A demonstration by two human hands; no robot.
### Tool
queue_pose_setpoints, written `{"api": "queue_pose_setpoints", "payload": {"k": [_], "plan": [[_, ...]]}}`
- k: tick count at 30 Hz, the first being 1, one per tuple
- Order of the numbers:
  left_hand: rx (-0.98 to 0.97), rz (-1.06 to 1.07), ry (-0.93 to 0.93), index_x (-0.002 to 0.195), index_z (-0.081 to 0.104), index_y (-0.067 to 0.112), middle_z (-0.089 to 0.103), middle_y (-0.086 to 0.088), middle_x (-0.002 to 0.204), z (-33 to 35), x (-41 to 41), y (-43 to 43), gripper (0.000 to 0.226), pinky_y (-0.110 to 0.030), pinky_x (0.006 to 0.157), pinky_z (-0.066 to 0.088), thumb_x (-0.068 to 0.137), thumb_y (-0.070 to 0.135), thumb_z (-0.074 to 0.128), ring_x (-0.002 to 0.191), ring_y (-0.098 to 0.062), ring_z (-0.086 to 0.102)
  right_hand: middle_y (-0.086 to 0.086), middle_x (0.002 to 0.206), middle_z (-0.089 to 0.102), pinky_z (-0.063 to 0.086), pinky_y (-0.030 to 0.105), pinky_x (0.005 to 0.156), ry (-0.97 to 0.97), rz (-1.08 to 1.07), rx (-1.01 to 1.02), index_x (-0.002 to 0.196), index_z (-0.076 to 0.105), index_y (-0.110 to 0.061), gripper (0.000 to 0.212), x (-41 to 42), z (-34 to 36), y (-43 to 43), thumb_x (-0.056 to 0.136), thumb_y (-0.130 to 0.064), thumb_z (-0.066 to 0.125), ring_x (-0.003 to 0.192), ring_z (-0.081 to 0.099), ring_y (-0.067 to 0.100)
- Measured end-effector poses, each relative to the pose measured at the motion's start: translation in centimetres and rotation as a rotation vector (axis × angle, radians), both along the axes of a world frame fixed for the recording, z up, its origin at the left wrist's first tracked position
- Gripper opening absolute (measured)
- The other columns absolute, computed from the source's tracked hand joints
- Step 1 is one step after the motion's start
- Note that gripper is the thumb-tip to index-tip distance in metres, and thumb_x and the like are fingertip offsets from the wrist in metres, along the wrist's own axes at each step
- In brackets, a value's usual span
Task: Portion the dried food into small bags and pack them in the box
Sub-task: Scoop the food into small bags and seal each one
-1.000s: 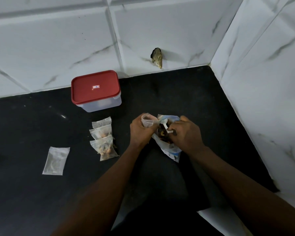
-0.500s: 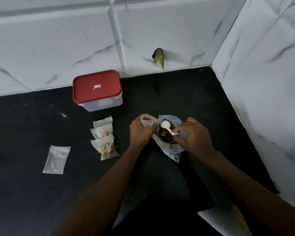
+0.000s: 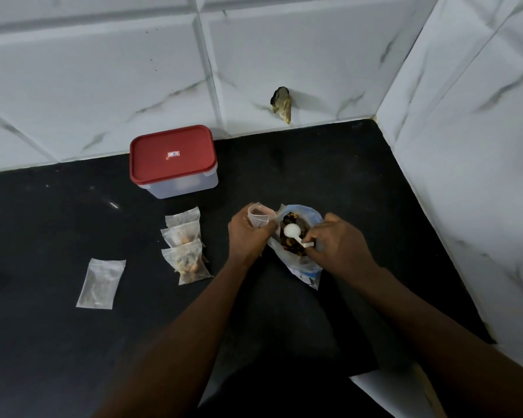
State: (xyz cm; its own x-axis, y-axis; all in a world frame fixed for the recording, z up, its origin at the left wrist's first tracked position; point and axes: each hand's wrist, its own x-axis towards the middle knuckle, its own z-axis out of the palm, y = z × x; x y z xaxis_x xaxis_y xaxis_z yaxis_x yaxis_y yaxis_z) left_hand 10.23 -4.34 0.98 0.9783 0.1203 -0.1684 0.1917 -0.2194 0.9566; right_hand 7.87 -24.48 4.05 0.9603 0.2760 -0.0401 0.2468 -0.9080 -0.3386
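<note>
1. The change: a second ago the small white plastic spoon [image 3: 291, 230] was sunk in the pouch and mostly hidden behind the right hand [image 3: 340, 250]. Now its round bowl has come up and lies in plain sight over the dried food [image 3: 295, 219].
2. The bowl looks plain white. I cannot tell whether it carries a portion, so I judge the scoop into the small bag is about to happen but is not yet done.
3. The right hand pinches the spoon's short handle with curled fingers.
4. The left hand [image 3: 248, 236] grips the small clear zip bag [image 3: 256, 215] upright, just left of the pouch, with its mouth held open.
5. The dried food, dark mixed pieces, sits in the crinkled blue-and-white plastic pouch [image 3: 307, 268], which rests on the matte black countertop [image 3: 314, 176].
6. Three filled clear bags [image 3: 185, 247], soft and lumpy, lie in an overlapping row to the left of the hands.
7. A flat clear bag [image 3: 101, 283] lies further left, its contents unclear.
8. The rounded rectangular clear plastic box with a glossy red lid [image 3: 175, 164] stands far left against the white tiled wall, lid on, so I judge packing has yet to start.
</note>
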Motion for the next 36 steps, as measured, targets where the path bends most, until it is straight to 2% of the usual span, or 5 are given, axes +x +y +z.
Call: {"api": "queue_pose_setpoints", "payload": {"k": [5, 13, 23, 30, 36], "plan": [[-0.004, -0.011, 0.014, 0.095, 0.07, 0.02, 0.075, 0.001, 0.095, -0.3, 0.1, 0.0, 0.019, -0.035, 0.081, 0.062, 0.083, 0.007, 0.079, 0.09, -0.01, 0.073, -0.006, 0.086, 0.059, 0.027, 0.014, 0.061, 0.018, -0.03, 0.165, 0.097, 0.077, -0.027, 0.017, -1.3, -0.1, -1.7, 0.083, -0.037, 0.078, 0.069, 0.042, -0.003], [0.005, 0.008, 0.028, 0.095, 0.071, 0.02, 0.075, 0.002, 0.094, -0.6, -0.1, 0.1, 0.018, -0.036, 0.083, 0.062, 0.083, 0.01, 0.08, 0.089, -0.01, 0.073, -0.003, 0.087, 0.067, 0.051, 0.03, 0.063, -0.045, -0.113, 0.137, 0.098, 0.076, -0.029, 0.02, 1.6, -0.7, 0.1, 0.084, -0.038, 0.066, 0.076, 0.055, 0.01], [-0.007, -0.011, 0.033, 0.097, 0.072, 0.017, 0.076, 0.0, 0.096, -0.8, 0.1, 0.2, 0.019, -0.045, 0.085, 0.063, 0.082, 0.009, 0.08, 0.092, -0.014, 0.074, -0.004, 0.092, 0.053, 0.034, 0.016, 0.06, 0.057, -0.004, 0.058, 0.103, 0.076, -0.03, 0.016, -0.3, 0.0, -1.3, 0.088, -0.035, 0.074, 0.073, 0.048, 0.004], [-0.024, -0.043, 0.027, 0.103, 0.071, 0.023, 0.075, 0.005, 0.103, -0.2, -0.5, 0.4, 0.025, -0.04, 0.09, 0.061, 0.082, 0.015, 0.082, 0.098, -0.006, 0.072, -0.014, 0.083, 0.068, 0.05, 0.033, 0.072, -0.054, -0.076, 0.234, 0.101, 0.073, -0.03, 0.013, -0.1, 0.6, -3.3, 0.088, -0.031, 0.071, 0.078, 0.056, 0.006], [-0.031, -0.01, 0.023, 0.115, 0.068, 0.025, 0.073, 0.007, 0.11, -0.1, -2.3, 1.2, 0.039, -0.038, 0.093, 0.059, 0.08, 0.022, 0.086, 0.102, -0.005, 0.069, -0.007, 0.089, 0.071, 0.049, 0.029, 0.066, -0.155, -0.047, 0.144, 0.107, 0.074, -0.022, 0.018, 0.1, 0.2, -2.2, 0.09, -0.025, 0.071, 0.086, 0.052, 0.006]]}}
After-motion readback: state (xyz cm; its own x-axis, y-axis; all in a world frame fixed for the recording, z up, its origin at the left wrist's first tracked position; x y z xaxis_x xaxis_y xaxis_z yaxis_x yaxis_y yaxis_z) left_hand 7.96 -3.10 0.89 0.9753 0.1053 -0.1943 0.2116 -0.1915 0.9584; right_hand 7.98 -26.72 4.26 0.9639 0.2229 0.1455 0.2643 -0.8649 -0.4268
